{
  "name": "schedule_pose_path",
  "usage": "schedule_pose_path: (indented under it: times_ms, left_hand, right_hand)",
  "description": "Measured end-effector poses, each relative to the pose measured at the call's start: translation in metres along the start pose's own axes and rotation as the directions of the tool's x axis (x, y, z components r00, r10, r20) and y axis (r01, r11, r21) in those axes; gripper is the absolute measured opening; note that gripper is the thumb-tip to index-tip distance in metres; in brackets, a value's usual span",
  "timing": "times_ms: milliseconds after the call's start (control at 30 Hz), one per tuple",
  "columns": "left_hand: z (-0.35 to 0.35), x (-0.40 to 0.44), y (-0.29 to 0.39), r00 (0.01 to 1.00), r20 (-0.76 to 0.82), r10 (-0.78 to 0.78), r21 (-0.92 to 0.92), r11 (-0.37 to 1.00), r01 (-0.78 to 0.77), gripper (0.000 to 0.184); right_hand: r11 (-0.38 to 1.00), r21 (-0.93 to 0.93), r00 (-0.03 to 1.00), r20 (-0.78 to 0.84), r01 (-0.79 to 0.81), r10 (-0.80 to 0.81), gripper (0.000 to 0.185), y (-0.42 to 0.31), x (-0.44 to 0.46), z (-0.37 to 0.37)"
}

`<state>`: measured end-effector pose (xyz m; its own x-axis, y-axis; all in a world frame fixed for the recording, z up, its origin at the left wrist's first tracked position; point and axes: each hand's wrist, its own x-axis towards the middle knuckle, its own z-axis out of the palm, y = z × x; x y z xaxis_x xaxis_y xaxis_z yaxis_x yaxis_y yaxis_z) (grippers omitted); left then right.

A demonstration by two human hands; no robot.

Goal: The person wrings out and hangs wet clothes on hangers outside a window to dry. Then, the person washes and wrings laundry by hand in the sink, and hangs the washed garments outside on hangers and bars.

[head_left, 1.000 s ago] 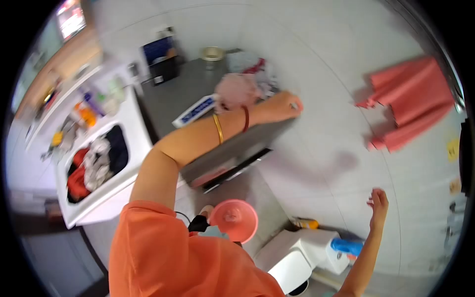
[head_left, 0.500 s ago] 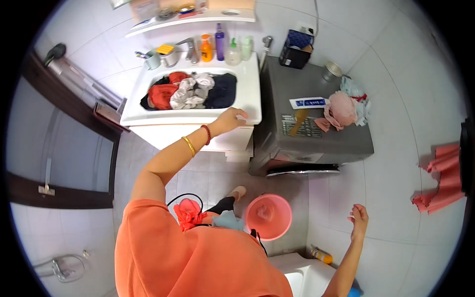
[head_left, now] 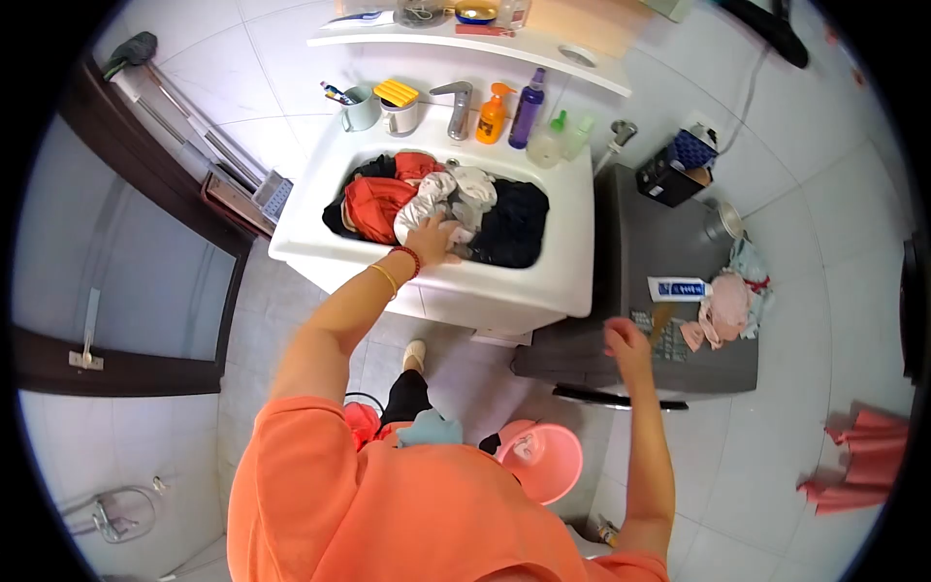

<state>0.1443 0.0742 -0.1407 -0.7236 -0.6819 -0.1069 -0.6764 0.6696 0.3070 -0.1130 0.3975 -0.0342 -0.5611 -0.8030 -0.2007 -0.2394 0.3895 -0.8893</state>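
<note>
The left hand (head_left: 433, 239) is laid on pale cloth (head_left: 417, 206) in the sink (head_left: 572, 267), between red cloth (head_left: 378, 206) and dark cloth (head_left: 519, 225); whether its fingers are gripping cannot be told. 2 bracelets (head_left: 416, 260) are worn on that wrist. The right hand (head_left: 624, 339) is held near the washing machine (head_left: 645, 218), fingers curled; how tightly cannot be told.

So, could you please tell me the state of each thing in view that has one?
left hand: on clothes, grip unclear
right hand: curled, appears empty
clothes: heaped, wetness unclear
washbasin: full of clothes
faucet: no visible water running
pale green cup: holding toothbrushes
purple bottle: upright
toothpaste tube: lying on grey machine
pink cloth: crumpled
pink bucket: something pale inside
</note>
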Motion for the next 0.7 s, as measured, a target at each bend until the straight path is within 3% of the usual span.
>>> schedule_pose_path:
  times_ms: [33, 100, 167, 233, 267, 367, 400, 433, 500, 600, 700]
  left_hand:
    - [-0.001, 0.011, -0.006, 0.996, 0.085, -0.014, 0.032, 0.999, 0.011, 0.081]
    - [0.021, 0.04, -0.034, 0.995, 0.064, 0.073, -0.033, 0.997, -0.071, 0.082]
    - [-0.012, 0.047, -0.021, 0.969, 0.223, 0.106, 0.093, 0.987, -0.129, 0.075]
    - [0.026, 0.067, -0.042, 0.957, 0.128, 0.26, 0.145, 0.95, -0.277, 0.063]
    - [0.03, 0.076, -0.047, 0.939, 0.094, 0.33, 0.017, 0.943, -0.333, 0.049]
    - [0.04, 0.091, -0.053, 0.962, 0.135, 0.238, -0.092, 0.97, -0.227, 0.045]
    - [0.064, 0.1, -0.063, 0.967, 0.058, 0.248, -0.071, 0.967, -0.244, 0.037]
    - [0.072, 0.111, -0.068, 0.974, 0.138, 0.179, -0.17, 0.973, -0.155, 0.035]
    - [0.088, 0.132, -0.076, 0.948, 0.313, 0.062, -0.339, 0.94, 0.051, 0.03]
    - [0.093, 0.137, -0.078, 0.974, 0.188, -0.124, -0.49, 0.848, 0.203, 0.028]
    - [0.031, 0.15, -0.068, 0.939, 0.11, 0.327, -0.599, 0.775, -0.2, 0.034]
  right_hand:
    - [1.0, 0.021, 0.999, 0.045, 0.008, -0.009, 0.022, -0.003, 0.03, 0.028]
    - [0.998, -0.045, 0.989, 0.138, 0.051, -0.044, 0.022, -0.019, 0.086, 0.087]
    - [0.993, 0.115, 0.976, 0.216, -0.004, -0.021, 0.023, -0.013, 0.142, 0.148]
    - [0.988, 0.114, 0.965, 0.25, -0.107, 0.076, 0.027, -0.022, 0.185, 0.2]
    - [0.982, 0.112, 0.956, 0.269, -0.155, 0.12, 0.03, -0.019, 0.205, 0.223]
    - [0.947, 0.092, 0.923, 0.269, -0.309, 0.275, 0.041, -0.012, 0.248, 0.268]
    - [0.924, 0.084, 0.91, 0.231, -0.372, 0.345, 0.046, -0.009, 0.258, 0.279]
    - [0.897, 0.077, 0.889, 0.191, -0.435, 0.415, 0.051, -0.006, 0.265, 0.286]
    - [0.802, 0.211, 0.827, 0.224, -0.558, 0.516, 0.057, 0.001, 0.274, 0.295]
    - [0.598, 0.413, 0.725, 0.332, -0.687, 0.603, 0.061, 0.017, 0.29, 0.301]
    - [0.315, 0.561, 0.627, 0.54, -0.765, 0.561, 0.055, 0.061, 0.309, 0.308]
